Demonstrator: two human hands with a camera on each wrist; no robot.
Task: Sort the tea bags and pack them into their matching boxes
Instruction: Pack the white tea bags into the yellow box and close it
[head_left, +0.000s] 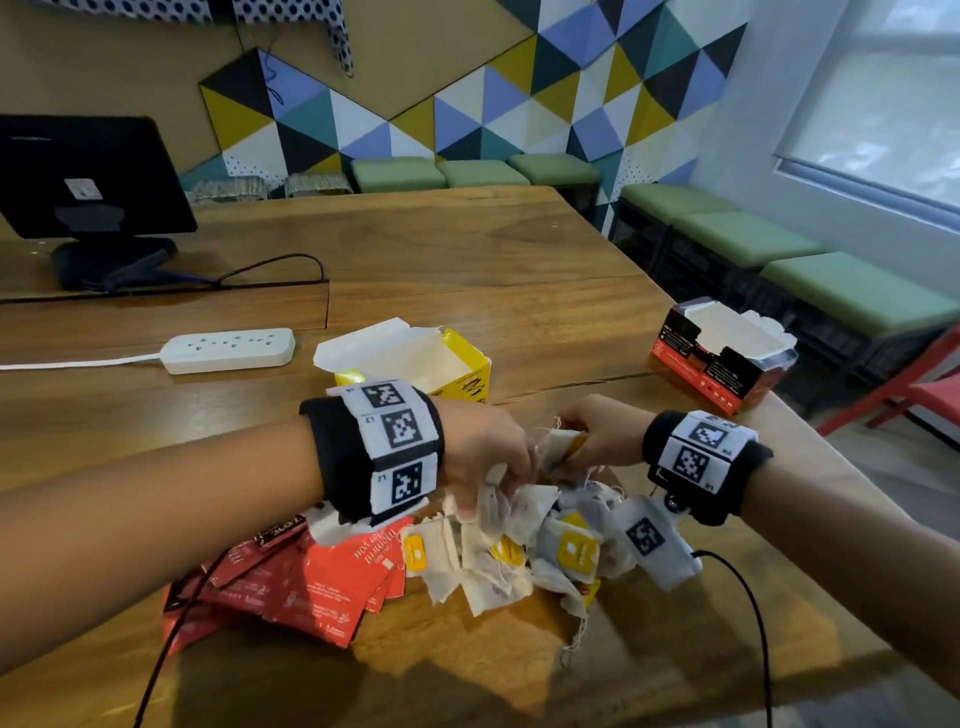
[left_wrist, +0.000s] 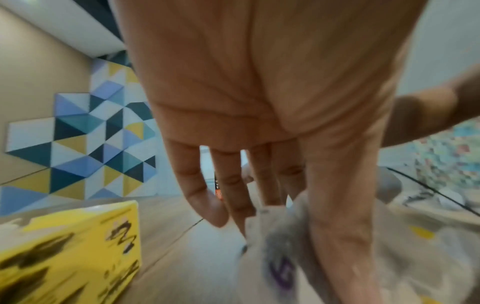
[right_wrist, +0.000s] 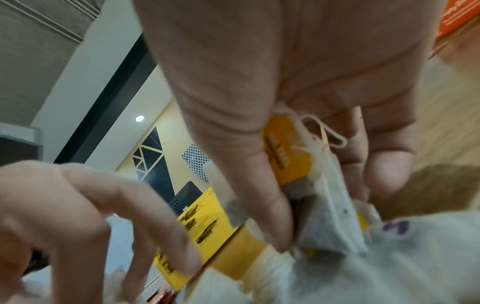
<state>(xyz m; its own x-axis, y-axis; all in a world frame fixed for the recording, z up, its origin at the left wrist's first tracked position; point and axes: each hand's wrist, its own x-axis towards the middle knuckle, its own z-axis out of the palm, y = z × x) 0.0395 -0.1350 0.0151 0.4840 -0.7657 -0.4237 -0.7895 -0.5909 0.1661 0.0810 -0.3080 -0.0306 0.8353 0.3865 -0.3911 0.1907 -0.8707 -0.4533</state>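
A heap of white tea bags with yellow tags lies on the wooden table in front of me. Red sachets are spread to its left. My left hand reaches into the heap, and its thumb and fingers pinch a white tea bag. My right hand holds a small bunch of white tea bags by a yellow tag between thumb and fingers. An open yellow box stands just behind my left wrist. Farther right, near the table edge, is an open red and black box.
A white power strip lies to the left of the yellow box. A black monitor stands at the far left. Black cables hang from both wrists. Green benches and a red chair are off the table's right side.
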